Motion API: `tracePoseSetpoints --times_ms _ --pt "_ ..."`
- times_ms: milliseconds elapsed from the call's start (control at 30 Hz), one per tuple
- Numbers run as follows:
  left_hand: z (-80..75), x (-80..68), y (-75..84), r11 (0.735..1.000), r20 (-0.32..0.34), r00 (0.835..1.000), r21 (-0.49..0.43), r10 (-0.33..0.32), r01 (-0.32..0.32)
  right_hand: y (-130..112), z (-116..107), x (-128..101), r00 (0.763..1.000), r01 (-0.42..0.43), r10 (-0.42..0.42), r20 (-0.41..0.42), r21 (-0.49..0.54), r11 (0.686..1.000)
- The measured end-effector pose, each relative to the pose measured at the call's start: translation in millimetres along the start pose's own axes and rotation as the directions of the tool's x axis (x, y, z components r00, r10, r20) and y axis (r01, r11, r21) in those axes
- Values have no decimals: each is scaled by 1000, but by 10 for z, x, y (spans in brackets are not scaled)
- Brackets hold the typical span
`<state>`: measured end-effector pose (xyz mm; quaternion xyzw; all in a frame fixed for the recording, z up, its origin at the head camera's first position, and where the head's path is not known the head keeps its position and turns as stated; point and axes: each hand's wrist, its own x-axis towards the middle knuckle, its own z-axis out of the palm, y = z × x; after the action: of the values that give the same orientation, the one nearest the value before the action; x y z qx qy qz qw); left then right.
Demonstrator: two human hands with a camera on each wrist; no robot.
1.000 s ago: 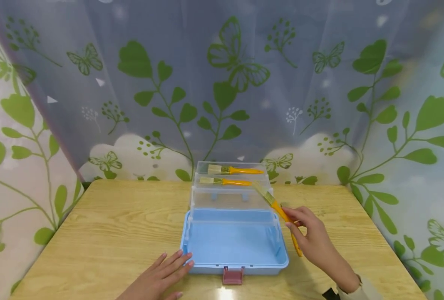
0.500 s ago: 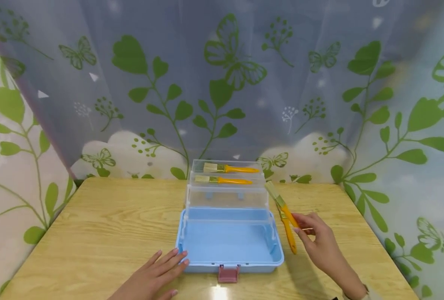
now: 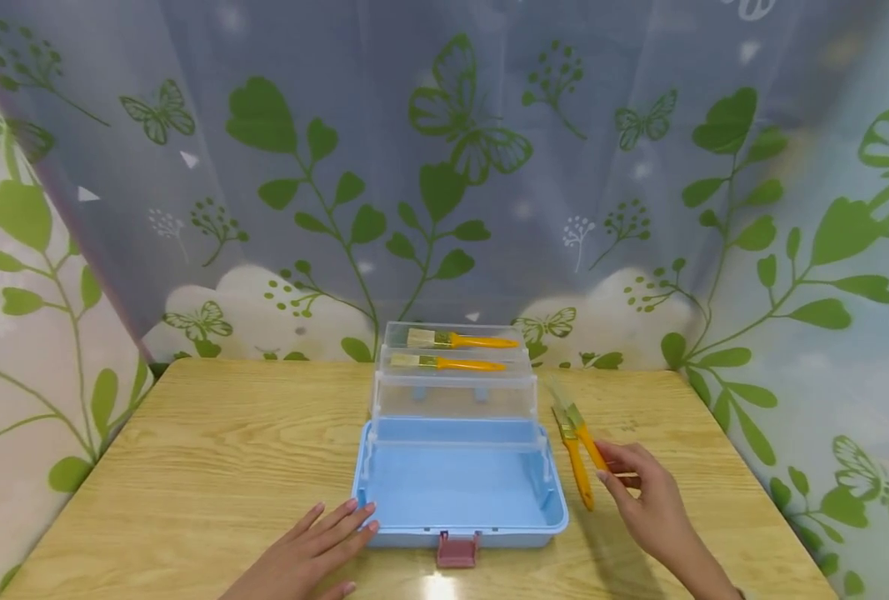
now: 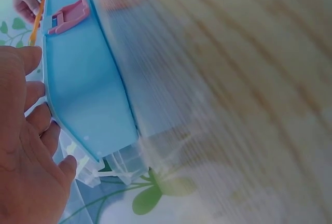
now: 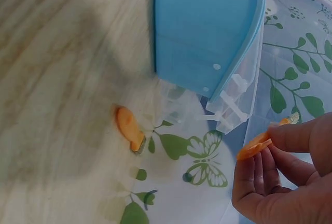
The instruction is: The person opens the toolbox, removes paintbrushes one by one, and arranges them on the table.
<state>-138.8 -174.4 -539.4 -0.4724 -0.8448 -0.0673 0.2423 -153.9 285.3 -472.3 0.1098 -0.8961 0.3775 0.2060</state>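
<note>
Pinching the orange handle of a paintbrush [image 3: 581, 429], my right hand [image 3: 642, 498] holds it just right of the blue toolbox [image 3: 459, 492], near the table's [image 3: 189, 467] right edge. Its long axis runs away from me, bristles toward the far edge. A second paintbrush [image 3: 573, 458] lies beside it on the table. My left hand [image 3: 309, 554] rests flat, fingers straight, touching the box's near-left corner. Two more brushes [image 3: 451, 351] sit in the raised clear trays, which stand between the held brush and the far edge.

**Staged tabletop set, home-like**

A wood-grain table [image 3: 212, 450] filled the lower frame. Leaf-and-butterfly curtains [image 3: 444, 167] enclosed it across the top, left and right. No room was visible beyond them; it read as a makeshift recording booth.
</note>
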Motion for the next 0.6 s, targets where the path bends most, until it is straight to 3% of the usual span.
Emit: tracePoseSetpoints --times_ms 400,600 --pt "-15 25 3 1000 31 1000 -30 -6 7 111 -17 -90 999 -49 49 -14 -8 999" --pt "-16 11 -4 1000 6 1000 -10 8 -8 141 -29 -120 996 -87 87 8 -2 996"
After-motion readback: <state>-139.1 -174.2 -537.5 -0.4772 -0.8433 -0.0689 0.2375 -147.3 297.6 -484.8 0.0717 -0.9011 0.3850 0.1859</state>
